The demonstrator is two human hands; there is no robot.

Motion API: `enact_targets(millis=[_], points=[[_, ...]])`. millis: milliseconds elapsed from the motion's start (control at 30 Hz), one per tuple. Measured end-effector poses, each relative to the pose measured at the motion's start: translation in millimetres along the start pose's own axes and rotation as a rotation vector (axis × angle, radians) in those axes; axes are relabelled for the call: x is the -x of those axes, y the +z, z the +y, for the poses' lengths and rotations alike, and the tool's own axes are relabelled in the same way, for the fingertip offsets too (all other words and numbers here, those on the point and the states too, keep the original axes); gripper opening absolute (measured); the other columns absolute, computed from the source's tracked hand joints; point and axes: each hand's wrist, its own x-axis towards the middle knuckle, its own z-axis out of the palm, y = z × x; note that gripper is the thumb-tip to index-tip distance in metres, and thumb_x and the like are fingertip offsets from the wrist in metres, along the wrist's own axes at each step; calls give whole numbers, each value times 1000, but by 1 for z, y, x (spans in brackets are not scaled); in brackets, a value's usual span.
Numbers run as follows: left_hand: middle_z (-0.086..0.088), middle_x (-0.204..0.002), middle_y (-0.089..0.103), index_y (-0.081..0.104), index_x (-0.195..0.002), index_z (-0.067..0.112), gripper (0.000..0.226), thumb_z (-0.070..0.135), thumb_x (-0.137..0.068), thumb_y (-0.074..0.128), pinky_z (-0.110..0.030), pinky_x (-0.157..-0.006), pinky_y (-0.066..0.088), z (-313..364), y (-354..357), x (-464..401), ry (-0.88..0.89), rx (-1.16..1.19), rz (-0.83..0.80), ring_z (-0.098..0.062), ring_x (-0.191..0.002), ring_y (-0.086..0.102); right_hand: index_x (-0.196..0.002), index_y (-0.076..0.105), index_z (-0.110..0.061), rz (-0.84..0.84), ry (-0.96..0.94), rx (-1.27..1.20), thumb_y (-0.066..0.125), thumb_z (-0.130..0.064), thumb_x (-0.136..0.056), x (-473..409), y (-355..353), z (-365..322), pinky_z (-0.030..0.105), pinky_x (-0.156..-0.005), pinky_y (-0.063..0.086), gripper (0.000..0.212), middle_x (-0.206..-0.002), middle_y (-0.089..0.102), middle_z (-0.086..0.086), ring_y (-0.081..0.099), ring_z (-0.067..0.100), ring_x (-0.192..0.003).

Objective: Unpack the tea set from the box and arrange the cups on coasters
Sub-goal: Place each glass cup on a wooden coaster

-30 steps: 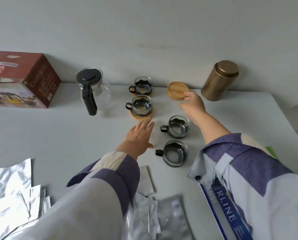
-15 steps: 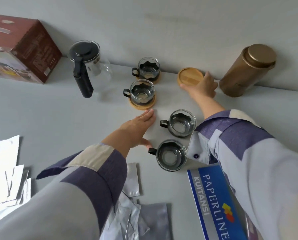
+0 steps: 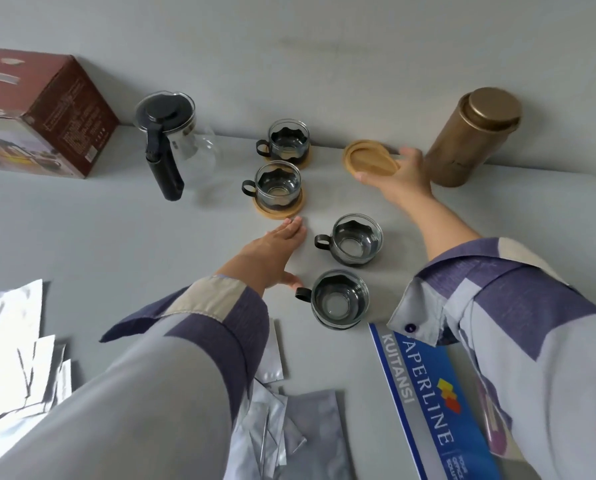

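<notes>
Two glass cups with black handles stand on wooden coasters near the wall: the far cup (image 3: 288, 137) and a nearer one (image 3: 278, 184) on its coaster (image 3: 278, 210). Another two cups (image 3: 355, 239) (image 3: 338, 299) stand on the bare table. My right hand (image 3: 398, 180) grips the edge of a small stack of wooden coasters (image 3: 367, 157), tilting the top one up. My left hand (image 3: 272, 252) rests flat on the table between the cups, fingers straight. A glass teapot (image 3: 175, 140) with a black lid and handle stands at the left. The red tea-set box (image 3: 37, 114) lies far left.
A gold tin canister (image 3: 473, 136) stands against the wall just right of my right hand. Silver foil wrappers (image 3: 12, 341) lie at the lower left and more foil wrappers (image 3: 289, 427) at the bottom middle. A blue receipt book (image 3: 428, 403) lies by the nearest cup.
My right hand has taken hold of the coaster stack and lifted the top coaster's near edge. My left hand has stayed flat on the table. The camera shifted slightly.
</notes>
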Motion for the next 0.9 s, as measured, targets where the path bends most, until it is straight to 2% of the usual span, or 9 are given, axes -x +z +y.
enact_targets(millis=[67,133,333,400,533,667,733,800,900], points=[[3,-159,-16,-6,-152,17,106,40,-81,69,-32,-118,8,-1,0,0,-3,8,7,-15,-147,-9,-133,35,-19,-52,18,-35,86,-48,-54,12,-4,11,28,-95,44,99,-131,51,4,52,18,-119],[4,-159,-15,-6,-152,17,106,39,-81,69,-32,-118,8,-2,0,1,-3,12,12,-14,-147,-8,-136,31,-16,-100,38,-59,88,-41,-58,21,-6,23,27,-98,41,99,-133,53,3,52,16,-120],[4,-159,-15,-6,-152,16,106,38,-81,70,-34,-119,9,-1,1,1,-6,9,14,-14,-148,-7,-138,29,-16,-125,-22,56,88,-38,-60,32,-5,39,29,-105,37,100,-136,50,0,42,19,-129],[4,-159,-15,-7,-152,16,107,38,-81,70,-34,-119,9,-2,1,1,-4,10,14,-14,-147,-8,-139,28,-15,-118,-78,104,85,-35,-65,34,-2,42,30,-106,33,95,-139,48,-1,35,21,-132],[4,-159,-15,-7,-152,16,107,38,-81,70,-33,-119,7,-2,2,0,-1,10,10,-14,-147,-8,-144,22,-15,-102,-132,154,71,-14,-80,38,3,45,32,-107,28,80,-145,44,4,27,24,-134],[3,-159,-15,-7,-152,15,107,39,-81,69,-33,-119,8,-2,1,0,-3,-3,4,-15,-147,-8,-148,16,-21,-138,-66,26,78,-21,-75,44,-3,44,39,-113,31,97,-147,38,10,34,25,-135],[2,-159,-15,-7,-152,14,106,38,-82,69,-34,-119,8,0,-1,1,-8,-16,-3,-15,-148,-8,-149,16,-22,-136,-61,32,74,-19,-80,53,-11,42,40,-111,34,90,-148,36,11,38,26,-133],[0,-159,-15,-7,-152,13,105,37,-83,68,-36,-119,10,4,-2,2,-21,-35,-16,-17,-148,-7,-147,21,-19,-105,-84,40,61,-9,-88,70,-21,40,32,-106,36,72,-145,40,10,43,24,-128],[-3,-159,-14,-7,-152,10,103,33,-85,68,-36,-119,11,12,-6,4,-47,-73,-27,-19,-148,-6,-139,35,-13,-52,-119,1,41,5,-90,107,-32,38,21,-86,37,53,-132,52,8,51,18,-104]])
